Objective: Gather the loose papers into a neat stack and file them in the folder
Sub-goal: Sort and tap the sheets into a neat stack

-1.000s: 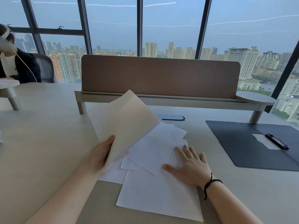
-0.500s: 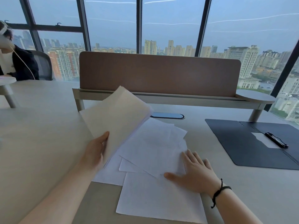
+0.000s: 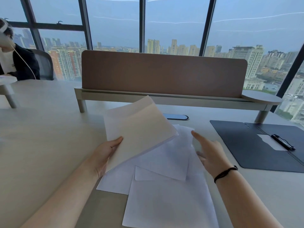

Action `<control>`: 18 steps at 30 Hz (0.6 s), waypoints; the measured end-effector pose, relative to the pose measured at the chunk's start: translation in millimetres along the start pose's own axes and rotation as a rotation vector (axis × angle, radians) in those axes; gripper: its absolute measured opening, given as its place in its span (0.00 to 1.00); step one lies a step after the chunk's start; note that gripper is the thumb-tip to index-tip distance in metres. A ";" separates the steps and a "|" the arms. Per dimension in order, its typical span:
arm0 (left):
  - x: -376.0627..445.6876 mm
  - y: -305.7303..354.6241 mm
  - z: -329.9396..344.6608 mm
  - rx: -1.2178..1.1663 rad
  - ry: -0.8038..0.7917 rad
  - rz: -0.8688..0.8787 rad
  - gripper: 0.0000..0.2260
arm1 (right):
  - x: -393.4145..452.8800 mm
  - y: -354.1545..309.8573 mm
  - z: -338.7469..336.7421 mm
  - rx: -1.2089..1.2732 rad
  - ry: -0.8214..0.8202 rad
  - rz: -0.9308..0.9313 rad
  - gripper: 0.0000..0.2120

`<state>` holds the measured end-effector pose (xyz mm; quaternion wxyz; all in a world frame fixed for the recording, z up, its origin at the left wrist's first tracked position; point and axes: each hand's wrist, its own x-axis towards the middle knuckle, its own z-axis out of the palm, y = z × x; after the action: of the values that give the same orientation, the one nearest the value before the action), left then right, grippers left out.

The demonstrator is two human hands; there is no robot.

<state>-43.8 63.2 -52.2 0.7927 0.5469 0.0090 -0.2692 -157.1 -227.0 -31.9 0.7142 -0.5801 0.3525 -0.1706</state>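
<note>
Several loose white papers (image 3: 164,191) lie overlapping and askew on the desk in front of me. My left hand (image 3: 105,155) grips a small bundle of sheets (image 3: 139,129) by its lower left edge and holds it tilted above the pile. My right hand (image 3: 209,153) hovers over the right side of the pile, fingers straight and spread, holding nothing. A black folder (image 3: 246,145) lies open flat on the desk at the right, with a black clip (image 3: 282,142) along its spine.
A brown divider panel (image 3: 162,74) on a raised shelf (image 3: 261,98) runs across the back of the desk. A dark cable port (image 3: 176,116) sits behind the papers. Another person (image 3: 14,63) sits at far left. Windows stand behind.
My right hand has lifted off the pile and now hovers with fingers spread. The bundle in my left hand has risen a little and swung to the right.
</note>
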 end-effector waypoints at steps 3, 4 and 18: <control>1.5 -0.8 -2.4 -0.019 -0.016 -0.012 0.15 | 5.5 9.0 -6.2 0.079 -0.042 0.076 0.43; 2.3 -1.1 -4.0 -0.020 -0.022 -0.015 0.15 | 4.5 12.1 -6.8 0.072 -0.084 0.095 0.38; -8.1 18.0 -30.1 -0.254 0.115 0.071 0.14 | 9.2 18.2 -35.7 -0.190 -0.097 -0.091 0.09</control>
<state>-34.4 97.5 -46.3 0.8628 0.4566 0.0693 -0.2058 -178.8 -253.5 -54.8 0.6637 -0.6681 0.3055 -0.1406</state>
